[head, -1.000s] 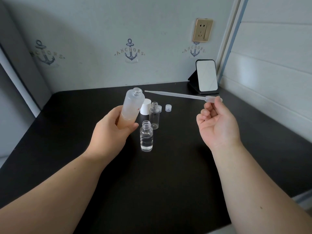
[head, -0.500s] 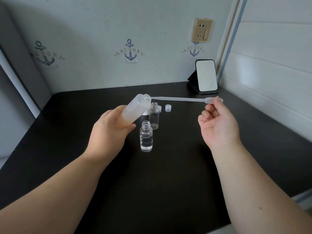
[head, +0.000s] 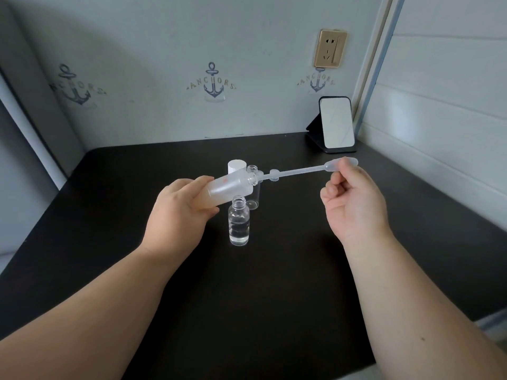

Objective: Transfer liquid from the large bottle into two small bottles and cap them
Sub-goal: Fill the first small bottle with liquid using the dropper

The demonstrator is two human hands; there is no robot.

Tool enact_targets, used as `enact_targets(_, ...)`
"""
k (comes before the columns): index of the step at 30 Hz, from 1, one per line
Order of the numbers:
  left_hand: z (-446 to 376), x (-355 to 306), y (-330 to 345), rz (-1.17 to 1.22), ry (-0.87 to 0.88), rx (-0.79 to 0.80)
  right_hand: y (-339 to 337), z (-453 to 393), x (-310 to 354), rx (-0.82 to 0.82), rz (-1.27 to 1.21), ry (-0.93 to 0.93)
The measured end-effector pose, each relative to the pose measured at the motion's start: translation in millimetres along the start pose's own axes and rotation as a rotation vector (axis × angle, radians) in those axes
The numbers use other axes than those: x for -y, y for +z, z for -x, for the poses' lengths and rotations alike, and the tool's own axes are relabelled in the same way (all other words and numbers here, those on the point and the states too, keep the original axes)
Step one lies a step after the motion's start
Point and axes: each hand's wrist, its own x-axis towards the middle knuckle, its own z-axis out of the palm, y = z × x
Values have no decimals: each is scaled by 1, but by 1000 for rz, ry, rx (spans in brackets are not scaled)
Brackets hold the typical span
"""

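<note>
Left hand (head: 178, 215) grips large bottle (head: 230, 187), tilted over the tabletop (head: 274, 297); right hand (head: 354, 201) fingers pinch pipette (head: 301, 171) bulb, tip at bottle mouth. Keep stem in line with neck, release bulb slowly. Filled small bottle (head: 239, 223) directly below, empty one (head: 253, 198) behind. Nearby: white cap (head: 237, 166), small cap (head: 274, 175), mirror (head: 337, 124).

Soft even light, sharp focus — wide-angle edge bowing

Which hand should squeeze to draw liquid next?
Right hand: it already pinches the clear plastic pipette's bulb, its tip at the mouth of the tilted frosted large bottle. Left hand is busy gripping that bottle.
</note>
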Motion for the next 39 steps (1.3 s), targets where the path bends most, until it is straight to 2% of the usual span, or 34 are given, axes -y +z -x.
enact_targets(10, 0, -1, 3, -30, 38, 0, 6, 8, -5, 197, 233, -65)
enact_targets(18, 1, -3, 2, -25, 36, 2, 8, 10, -9, 250, 299, -26)
enact_targets(33, 2, -5, 0, -33, -5, 13, 6, 6, -1, 69, 20, 44)
enact_targets(39, 1, -4, -2, -6, -22, -13, 3, 3, 2, -83, -114, 72)
